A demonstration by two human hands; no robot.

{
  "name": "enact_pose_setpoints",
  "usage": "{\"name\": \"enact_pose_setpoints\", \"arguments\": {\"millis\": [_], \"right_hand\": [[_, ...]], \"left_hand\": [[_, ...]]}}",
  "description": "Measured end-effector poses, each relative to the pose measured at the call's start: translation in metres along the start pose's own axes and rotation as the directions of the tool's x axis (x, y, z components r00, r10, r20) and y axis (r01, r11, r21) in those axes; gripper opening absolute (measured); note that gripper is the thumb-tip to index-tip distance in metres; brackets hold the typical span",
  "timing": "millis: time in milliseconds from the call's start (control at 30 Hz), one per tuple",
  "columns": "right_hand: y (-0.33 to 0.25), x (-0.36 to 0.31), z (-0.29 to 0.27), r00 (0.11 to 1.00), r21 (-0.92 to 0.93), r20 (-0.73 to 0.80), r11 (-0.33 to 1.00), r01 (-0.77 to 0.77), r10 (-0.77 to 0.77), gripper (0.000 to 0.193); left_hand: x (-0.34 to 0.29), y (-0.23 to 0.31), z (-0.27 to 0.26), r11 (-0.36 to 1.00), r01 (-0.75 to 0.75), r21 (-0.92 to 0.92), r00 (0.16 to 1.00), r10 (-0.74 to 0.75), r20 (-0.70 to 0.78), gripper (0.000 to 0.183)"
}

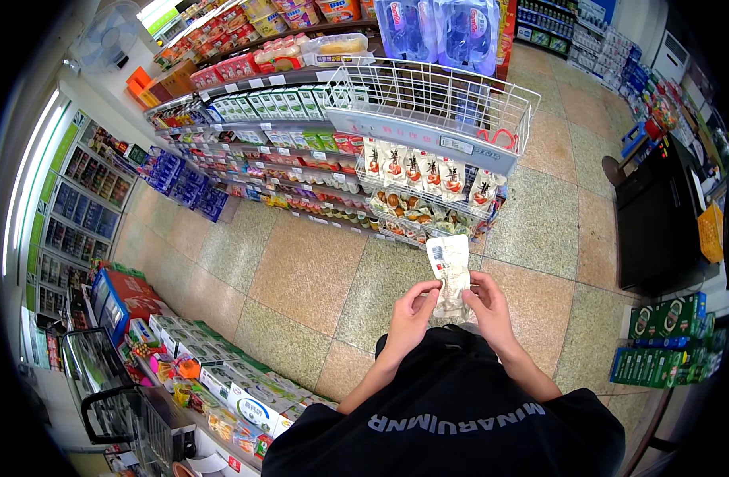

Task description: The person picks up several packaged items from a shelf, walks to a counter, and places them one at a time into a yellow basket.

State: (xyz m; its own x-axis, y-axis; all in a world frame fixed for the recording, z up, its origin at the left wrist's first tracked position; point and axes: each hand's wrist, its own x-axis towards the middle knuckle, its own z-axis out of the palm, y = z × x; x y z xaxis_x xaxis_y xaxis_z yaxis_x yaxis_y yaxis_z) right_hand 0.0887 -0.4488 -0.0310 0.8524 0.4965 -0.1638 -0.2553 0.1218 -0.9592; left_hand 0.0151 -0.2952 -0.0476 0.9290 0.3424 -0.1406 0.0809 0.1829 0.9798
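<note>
A white, flat sealed food pouch (450,259) stands upright before my body, its dark print toward me. My left hand (412,316) pinches its lower left edge between thumb and fingers. On the lower right edge, my right hand (490,313) grips it the same way. Just beyond is a white wire rack (531,119), its top basket mostly bare. A row of white pouches with dark and red print (413,172) hangs below that basket. Lower down in the rack lie clear packs of brownish food (408,208).
Stocked shelves (301,149) run left from the rack, with bottled water packs (468,32) above. Milk cartons (245,397) line a counter at lower left. A black cabinet (659,215) and green boxes (663,338) stand at right. Tiled floor (305,278) lies between.
</note>
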Motion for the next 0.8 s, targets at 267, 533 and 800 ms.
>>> {"name": "enact_pose_setpoints", "arguments": {"millis": [267,533,800], "right_hand": [[-0.003,-0.001,-0.003,0.999,-0.004,0.026,1.000,0.027,-0.027,0.032],[-0.007,-0.002,0.001,0.999,0.005,0.011,0.999,0.047,-0.047,0.039],[-0.004,-0.003,0.009,0.999,0.120,0.003,0.992,0.042,-0.043,0.044]], "left_hand": [[-0.003,0.008,0.001,0.998,0.050,-0.039,0.999,-0.050,-0.017,0.022],[-0.001,0.009,0.000,0.998,-0.008,-0.069,1.000,0.008,-0.004,0.022],[0.000,0.006,-0.006,0.952,0.115,-0.284,0.992,-0.125,-0.015,0.021]]}}
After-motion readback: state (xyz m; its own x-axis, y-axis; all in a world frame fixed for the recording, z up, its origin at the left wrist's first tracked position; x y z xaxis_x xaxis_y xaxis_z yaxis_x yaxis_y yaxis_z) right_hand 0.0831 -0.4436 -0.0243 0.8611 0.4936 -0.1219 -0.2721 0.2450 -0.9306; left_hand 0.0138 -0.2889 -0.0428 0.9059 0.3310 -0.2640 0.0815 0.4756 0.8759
